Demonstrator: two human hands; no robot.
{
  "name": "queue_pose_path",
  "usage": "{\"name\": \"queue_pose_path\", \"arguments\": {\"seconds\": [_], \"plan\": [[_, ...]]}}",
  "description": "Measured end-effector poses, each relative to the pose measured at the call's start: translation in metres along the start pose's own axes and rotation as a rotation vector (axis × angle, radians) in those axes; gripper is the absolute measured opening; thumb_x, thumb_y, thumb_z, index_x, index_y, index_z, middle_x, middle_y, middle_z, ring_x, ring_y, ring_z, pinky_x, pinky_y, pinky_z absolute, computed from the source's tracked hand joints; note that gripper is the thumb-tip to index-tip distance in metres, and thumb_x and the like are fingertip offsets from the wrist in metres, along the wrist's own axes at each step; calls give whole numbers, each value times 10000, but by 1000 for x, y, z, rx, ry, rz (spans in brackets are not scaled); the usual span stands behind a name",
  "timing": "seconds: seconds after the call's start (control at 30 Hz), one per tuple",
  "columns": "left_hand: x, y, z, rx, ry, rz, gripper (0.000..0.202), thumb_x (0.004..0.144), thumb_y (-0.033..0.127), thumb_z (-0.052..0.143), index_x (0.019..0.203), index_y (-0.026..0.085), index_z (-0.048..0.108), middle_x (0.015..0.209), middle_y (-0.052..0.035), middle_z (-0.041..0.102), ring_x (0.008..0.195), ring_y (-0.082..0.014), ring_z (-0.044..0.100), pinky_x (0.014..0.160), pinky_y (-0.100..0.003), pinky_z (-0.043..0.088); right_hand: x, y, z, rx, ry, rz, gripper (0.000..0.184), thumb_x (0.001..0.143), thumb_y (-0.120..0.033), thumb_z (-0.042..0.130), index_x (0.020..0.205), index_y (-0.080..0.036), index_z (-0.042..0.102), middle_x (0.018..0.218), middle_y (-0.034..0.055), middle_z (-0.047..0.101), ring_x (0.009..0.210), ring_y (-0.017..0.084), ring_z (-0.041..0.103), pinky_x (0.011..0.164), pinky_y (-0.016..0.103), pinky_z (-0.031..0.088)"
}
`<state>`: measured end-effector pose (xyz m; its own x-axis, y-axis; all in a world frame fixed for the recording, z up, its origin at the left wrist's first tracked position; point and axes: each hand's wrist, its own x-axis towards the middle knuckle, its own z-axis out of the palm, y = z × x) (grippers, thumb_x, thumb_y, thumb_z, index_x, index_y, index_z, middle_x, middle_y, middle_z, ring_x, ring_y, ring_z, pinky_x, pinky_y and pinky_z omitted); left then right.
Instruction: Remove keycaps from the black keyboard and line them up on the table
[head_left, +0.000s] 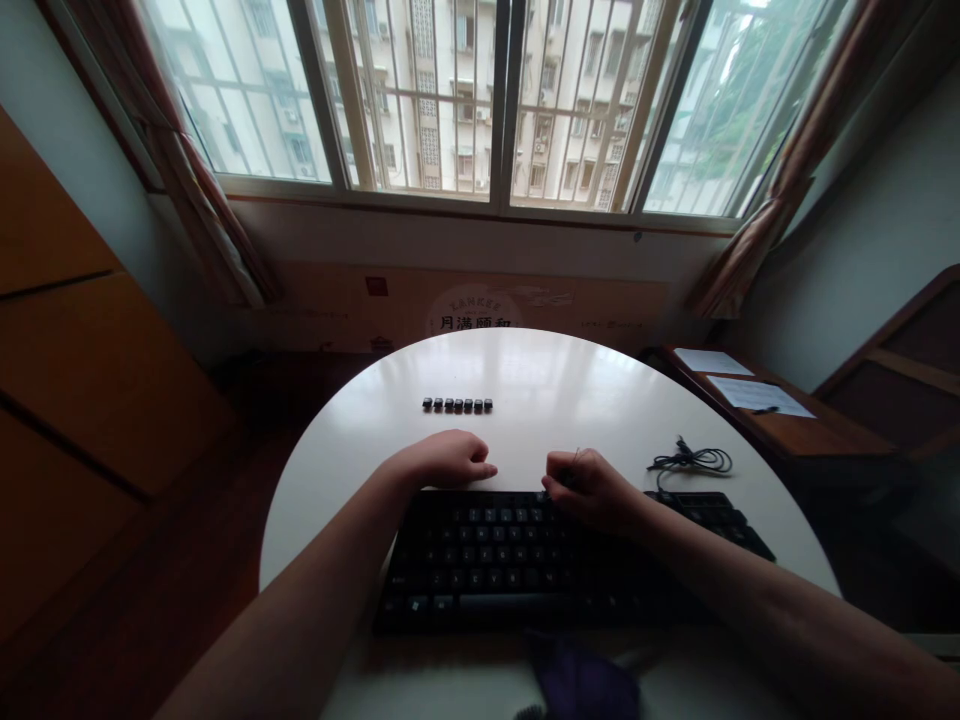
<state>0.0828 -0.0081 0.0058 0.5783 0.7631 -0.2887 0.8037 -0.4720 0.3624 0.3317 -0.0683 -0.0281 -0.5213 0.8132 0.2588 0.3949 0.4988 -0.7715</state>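
Along the worktop [600, 400], the keyboard [491, 555] is laid left-to-right — overlapped by the right hand [591, 490], closed on a thin thing [576, 456]; the left hand [448, 460] is curled, grip untellable.

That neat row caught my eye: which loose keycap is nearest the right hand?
The keycap at the row's right end; the other six lie farther left, farther from the right hand.

White table [540, 375], glossy, rounded far edge, pale light reflecting off top. Black keyboard [495, 553] lies on it. Seven small black keycaps [458, 405] in one row, beyond keyboard's left half, well apart from it. Black cable [691, 459], looped and bundled, just beyond keyboard's right end, one strand running to keyboard's back edge.
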Motion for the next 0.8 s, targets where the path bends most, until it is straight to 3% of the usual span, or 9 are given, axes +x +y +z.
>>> {"name": "queue_pose_path", "arguments": {"seconds": [0.13, 0.3, 0.53, 0.7, 0.8], "plan": [[1, -1, 1, 10, 0, -1, 407, 835, 572, 517, 701, 201, 614, 711, -19, 628, 643, -179, 529, 588, -298, 344, -2, -1, 3, -74, 20, -52, 272, 886, -243, 547, 653, -171, 426, 544, -65, 349, 497, 54, 286, 476, 196, 263], [2, -2, 2, -2, 6, -5, 403, 835, 562, 521, 689, 195, 603, 701, -16, 621, 626, -168, 523, 566, -294, 330, -1, 2, 2, 68, 110, 24, 276, 900, -297, 548, 664, -169, 483, 545, -51, 404, 499, 69, 359, 480, 201, 316], [-1, 1, 0, -19, 5, -6, 398, 835, 554, 533, 674, 194, 593, 681, -17, 607, 607, -166, 506, 563, -298, 328, -2, 1, 3, 209, 134, 93, 286, 898, -345, 568, 672, -180, 504, 531, -30, 524, 460, 78, 439, 454, 197, 363], [-1, 4, 0, -3, 17, 15, 421, 859, 561, 516, 672, 192, 595, 696, -30, 617, 605, -170, 497, 584, -306, 335, 0, 1, 0, 408, 401, 183, 333, 912, -429, 536, 686, -196, 465, 480, -48, 520, 374, 77, 436, 377, 183, 337], [-4, 13, -1, -41, 66, 64, 479, 911, 586, 424, 713, 190, 607, 728, -41, 629, 638, -183, 513, 606, -309, 352, 0, 1, 0, 366, 381, 135, 313, 915, -422, 576, 722, -186, 505, 527, -35, 564, 418, 82, 487, 414, 185, 388]]}}
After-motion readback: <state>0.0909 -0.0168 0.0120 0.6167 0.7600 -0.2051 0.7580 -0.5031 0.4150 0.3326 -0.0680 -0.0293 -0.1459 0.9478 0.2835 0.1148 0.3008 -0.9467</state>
